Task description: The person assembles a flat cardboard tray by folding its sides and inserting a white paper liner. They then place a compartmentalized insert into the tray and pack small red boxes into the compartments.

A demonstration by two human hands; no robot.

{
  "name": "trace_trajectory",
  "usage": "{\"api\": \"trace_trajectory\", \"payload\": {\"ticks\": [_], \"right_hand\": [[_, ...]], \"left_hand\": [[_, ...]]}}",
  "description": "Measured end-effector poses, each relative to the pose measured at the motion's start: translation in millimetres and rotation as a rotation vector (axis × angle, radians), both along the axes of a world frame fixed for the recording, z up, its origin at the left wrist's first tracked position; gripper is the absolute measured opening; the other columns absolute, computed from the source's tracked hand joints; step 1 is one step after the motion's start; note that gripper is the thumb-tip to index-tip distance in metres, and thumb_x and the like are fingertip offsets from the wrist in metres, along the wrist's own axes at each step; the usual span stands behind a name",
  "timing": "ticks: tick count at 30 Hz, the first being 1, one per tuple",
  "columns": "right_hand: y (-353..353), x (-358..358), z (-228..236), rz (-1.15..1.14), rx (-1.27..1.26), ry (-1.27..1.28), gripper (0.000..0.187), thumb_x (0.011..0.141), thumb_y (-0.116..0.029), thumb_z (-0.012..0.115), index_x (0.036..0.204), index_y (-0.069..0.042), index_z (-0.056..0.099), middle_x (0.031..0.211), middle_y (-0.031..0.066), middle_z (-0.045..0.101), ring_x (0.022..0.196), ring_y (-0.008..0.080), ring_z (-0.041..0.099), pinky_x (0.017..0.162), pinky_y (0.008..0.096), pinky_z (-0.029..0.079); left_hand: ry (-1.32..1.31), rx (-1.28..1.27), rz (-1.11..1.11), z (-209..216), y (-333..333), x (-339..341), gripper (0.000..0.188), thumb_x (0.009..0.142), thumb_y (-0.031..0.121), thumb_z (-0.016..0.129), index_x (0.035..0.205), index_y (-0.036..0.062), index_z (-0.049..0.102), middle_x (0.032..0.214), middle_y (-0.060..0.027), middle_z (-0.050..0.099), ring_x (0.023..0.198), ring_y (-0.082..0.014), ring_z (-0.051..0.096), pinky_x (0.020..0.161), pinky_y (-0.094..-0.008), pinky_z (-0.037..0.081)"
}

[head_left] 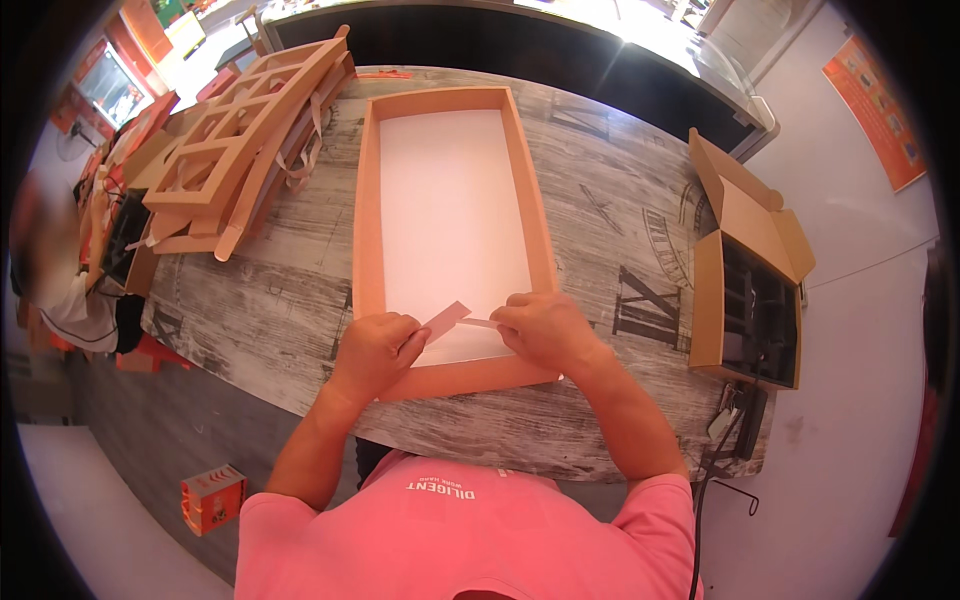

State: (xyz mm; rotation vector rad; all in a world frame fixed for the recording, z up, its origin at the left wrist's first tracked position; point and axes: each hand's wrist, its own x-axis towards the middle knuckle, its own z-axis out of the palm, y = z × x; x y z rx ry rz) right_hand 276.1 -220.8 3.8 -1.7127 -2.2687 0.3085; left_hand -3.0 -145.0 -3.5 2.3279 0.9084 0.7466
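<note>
A long, shallow cardboard tray with a white inner base lies lengthwise in front of me on the table. Over its near end, my left hand pinches a flat, pale pink strip that slants up to the right. Facing it, my right hand grips a thinner-looking pale strip end between thumb and fingers. Whether the two ends belong to one strip I cannot make out. Both wrists are close to the tray's near wall, and the strip stays above the white base.
Stacked cardboard frames with cut-out windows and ribbons stand at the left of the table. On the right is an open cardboard box with black dividers. A cable hangs near the right corner; an orange box sits lower left.
</note>
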Motion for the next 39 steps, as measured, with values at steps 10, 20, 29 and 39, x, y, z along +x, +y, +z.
{"api": "trace_trajectory", "payload": {"ticks": [10, 20, 29, 39], "right_hand": [[-2, -2, -7, -0.006, 0.039, -0.022, 0.010, 0.092, -0.019, 0.072, 0.098, -0.018, 0.080, 0.087, 0.0026, 0.072, 0.083, 0.0278, 0.073, 0.070, 0.0432, 0.059], [-10, 7, 5, 0.008, 0.059, 0.193, 0.013, 0.089, -0.014, 0.074, 0.102, -0.013, 0.078, 0.096, 0.0057, 0.074, 0.087, 0.0288, 0.074, 0.072, 0.0420, 0.058], [-19, 27, 11, 0.114, 0.168, 0.345, 0.009, 0.087, -0.007, 0.077, 0.093, -0.007, 0.070, 0.095, 0.0069, 0.074, 0.082, 0.0282, 0.074, 0.070, 0.0384, 0.058], [-29, 31, 10, 0.141, 0.207, 0.368, 0.012, 0.088, -0.005, 0.077, 0.099, -0.010, 0.078, 0.100, 0.0050, 0.076, 0.088, 0.0276, 0.075, 0.075, 0.0367, 0.061]], "left_hand": [[0.218, 0.107, -0.129, 5, 1, 4, 0.017, 0.090, 0.017, 0.079, 0.080, 0.0067, 0.071, 0.073, -0.0102, 0.068, 0.066, -0.0324, 0.067, 0.061, -0.0445, 0.053], [0.305, 0.042, -0.183, 7, 2, -4, 0.018, 0.094, 0.026, 0.076, 0.087, 0.0095, 0.077, 0.079, -0.0094, 0.071, 0.074, -0.0318, 0.070, 0.066, -0.0445, 0.056], [0.257, -0.134, -0.230, 24, 7, -11, 0.049, 0.097, 0.031, 0.076, 0.142, 0.0156, 0.066, 0.101, -0.0136, 0.077, 0.090, -0.0345, 0.075, 0.078, -0.0453, 0.059], [-0.046, 0.247, -0.493, -5, 12, -54, 0.049, 0.092, 0.042, 0.082, 0.127, 0.0086, 0.073, 0.125, -0.0079, 0.076, 0.115, -0.0303, 0.072, 0.112, -0.0526, 0.051]]}}
